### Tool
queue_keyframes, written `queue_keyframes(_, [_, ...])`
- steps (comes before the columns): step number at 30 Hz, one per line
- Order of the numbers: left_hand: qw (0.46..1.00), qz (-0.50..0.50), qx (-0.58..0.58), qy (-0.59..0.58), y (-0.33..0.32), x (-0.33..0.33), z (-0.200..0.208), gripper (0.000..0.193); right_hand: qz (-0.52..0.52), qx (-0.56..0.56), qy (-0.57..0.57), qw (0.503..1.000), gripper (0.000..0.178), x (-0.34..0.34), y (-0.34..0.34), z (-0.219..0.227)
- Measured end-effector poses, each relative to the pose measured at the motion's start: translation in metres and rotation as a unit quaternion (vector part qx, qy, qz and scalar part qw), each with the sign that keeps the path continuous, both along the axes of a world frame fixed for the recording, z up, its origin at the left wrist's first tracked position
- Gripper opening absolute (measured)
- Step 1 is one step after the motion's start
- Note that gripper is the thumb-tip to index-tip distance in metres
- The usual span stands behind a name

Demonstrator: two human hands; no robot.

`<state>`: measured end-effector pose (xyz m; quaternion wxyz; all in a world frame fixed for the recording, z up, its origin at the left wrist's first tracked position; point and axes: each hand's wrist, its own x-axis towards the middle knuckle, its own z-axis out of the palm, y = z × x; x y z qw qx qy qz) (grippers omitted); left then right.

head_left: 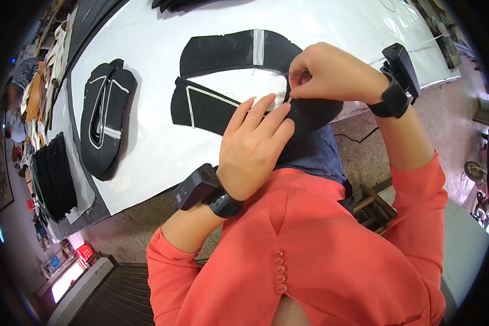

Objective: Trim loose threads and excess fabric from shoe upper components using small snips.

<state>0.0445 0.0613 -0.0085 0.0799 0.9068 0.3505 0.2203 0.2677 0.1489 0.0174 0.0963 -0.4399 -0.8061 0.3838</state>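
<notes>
A black U-shaped shoe upper (217,54) lies on the white table, its curve to the right. Narrow white tape (212,95) runs along the inner edge of its near arm, and a short piece slants down at the left end. My left hand (252,146) lies over that near arm with its fingers stretched out, the tips on the inner edge. Just right of them, at the inner curve, my right hand (315,73) is closed in a pinch on the narrow white tape. The fingers partly hide the tape there. A wider pale strip (258,48) crosses the far arm.
Another black shoe upper (106,119) with white tape lies on the left of the white tabletop (152,174). A stack of black pieces (54,176) sits at the far left, beside hanging tan and white material (38,92). More black pieces (179,4) lie at the far edge.
</notes>
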Motion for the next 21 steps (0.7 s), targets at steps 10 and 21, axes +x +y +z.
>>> queue_keyframes(10, [1.000, 0.017, 0.015, -0.010, -0.002, 0.007, -0.002, 0.020, -0.005, 0.021, -0.016, 1.000, 0.023, 0.000, 0.007, 0.000])
queue_keyframes(21, [1.000, 0.017, 0.006, -0.017, 0.003, 0.011, -0.003, 0.021, 0.031, 0.038, 0.033, 0.998, 0.021, 0.003, 0.016, 0.010])
